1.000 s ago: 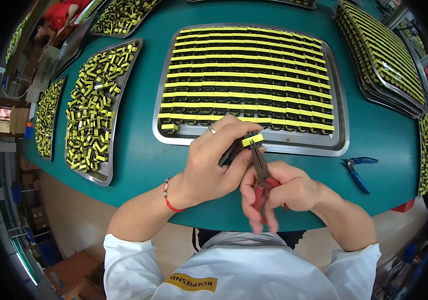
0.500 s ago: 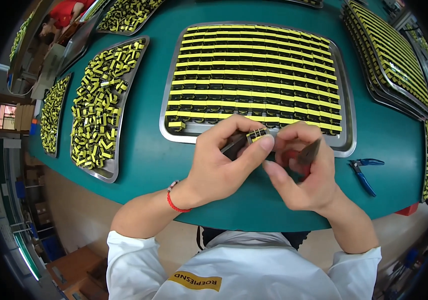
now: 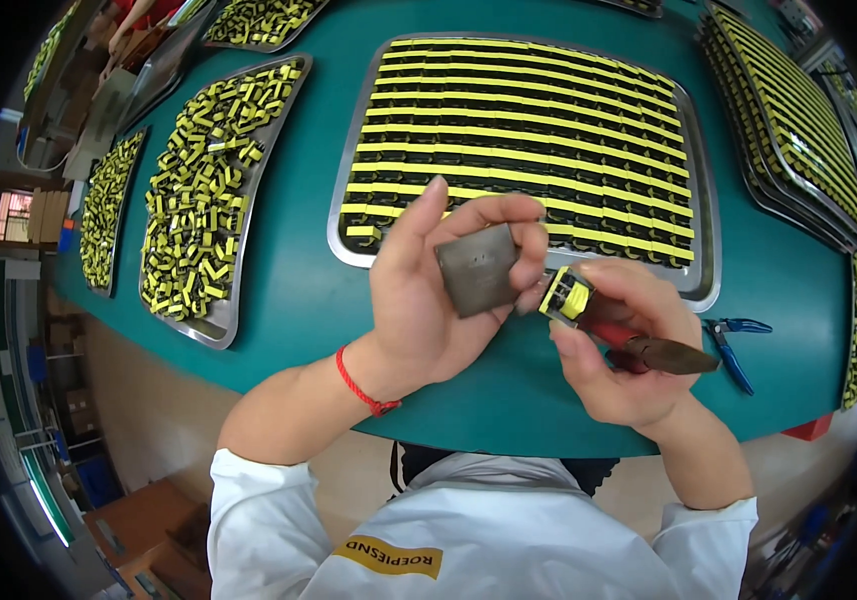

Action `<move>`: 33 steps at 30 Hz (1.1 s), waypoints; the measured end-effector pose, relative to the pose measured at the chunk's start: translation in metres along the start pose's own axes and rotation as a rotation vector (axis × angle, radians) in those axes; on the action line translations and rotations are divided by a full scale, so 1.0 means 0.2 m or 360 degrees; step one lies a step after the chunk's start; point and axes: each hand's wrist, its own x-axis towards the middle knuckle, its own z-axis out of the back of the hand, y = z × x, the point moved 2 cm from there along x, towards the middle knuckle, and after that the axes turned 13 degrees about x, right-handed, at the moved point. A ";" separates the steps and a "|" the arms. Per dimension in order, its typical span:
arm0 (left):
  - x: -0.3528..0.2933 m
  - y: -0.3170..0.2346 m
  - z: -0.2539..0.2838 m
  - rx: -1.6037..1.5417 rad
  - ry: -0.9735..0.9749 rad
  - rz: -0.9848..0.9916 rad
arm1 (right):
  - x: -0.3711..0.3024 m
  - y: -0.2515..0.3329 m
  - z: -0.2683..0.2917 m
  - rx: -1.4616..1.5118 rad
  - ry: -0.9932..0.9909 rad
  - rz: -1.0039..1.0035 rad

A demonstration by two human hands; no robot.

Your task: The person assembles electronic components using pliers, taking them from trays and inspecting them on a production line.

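My left hand is turned palm up with its thumb raised. Its fingers curl over the right edge of a flat, dark grey square plate lying in the palm. In my right hand, the thumb and forefinger pinch a small transformer, wrapped in yellow tape with a black body. Red-handled pliers are tucked in the same hand, their dark jaws pointing right. Just beyond both hands lies a metal tray of similar transformers in neat rows.
Blue cutters lie on the green table right of my right hand. At left stands a tray of loose transformers. Stacked trays rise at far right. A person's arm shows at the upper left.
The transformer has passed from my left hand to my right fingertips. My left hand has turned palm up, exposing the grey plate. The pliers' jaws have swung to the right.
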 end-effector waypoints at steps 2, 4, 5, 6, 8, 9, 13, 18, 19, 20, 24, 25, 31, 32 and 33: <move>0.00 -0.01 -0.03 -0.0010 -0.0062 -0.0009 | -0.02 -0.01 -0.02 0.0090 -0.0003 -0.0104; 0.00 -0.01 -0.04 -0.0026 -0.0120 -0.0008 | -0.04 -0.04 -0.04 -0.0025 0.0088 -0.0248; -0.01 0.00 -0.04 0.0112 0.0017 -0.0065 | -0.04 -0.06 -0.05 -0.0033 0.0099 -0.0193; -0.01 0.01 -0.05 0.0250 0.0155 -0.0121 | -0.04 -0.06 -0.04 -0.0034 0.0106 -0.0201; -0.02 0.02 -0.04 0.0447 0.0204 -0.0178 | -0.04 -0.06 -0.04 -0.0150 0.0233 -0.0257; -0.02 0.03 -0.04 0.0639 0.0214 -0.0208 | -0.04 -0.06 -0.04 -0.0148 0.0242 -0.0263; -0.03 0.02 -0.05 0.0981 0.0233 -0.0238 | -0.04 -0.05 -0.05 -0.0192 0.0250 -0.0249; -0.03 0.01 -0.05 0.1055 0.0242 -0.0254 | -0.03 -0.04 -0.05 -0.0204 0.0244 -0.0231; -0.03 0.01 -0.05 0.1080 0.0244 -0.0259 | -0.03 -0.04 -0.05 -0.0234 0.0256 -0.0214; -0.03 0.01 -0.05 0.1103 0.0247 -0.0262 | -0.03 -0.04 -0.05 -0.0266 0.0267 -0.0198; -0.03 0.02 -0.05 0.1145 0.0234 -0.0279 | -0.04 -0.05 -0.05 -0.0267 0.0232 -0.0221; -0.03 0.03 -0.05 0.1151 0.0216 -0.0285 | -0.04 -0.05 -0.05 -0.0315 0.0250 -0.0201; -0.03 0.04 -0.04 0.1169 0.0140 -0.0283 | -0.04 -0.05 -0.05 -0.0371 0.0218 -0.0267; -0.03 0.04 -0.04 0.1207 0.0112 -0.0285 | -0.04 -0.06 -0.05 -0.0382 0.0297 -0.0308; -0.02 0.04 -0.05 0.1205 0.0110 -0.0280 | -0.04 -0.07 -0.05 -0.0381 0.0295 -0.0314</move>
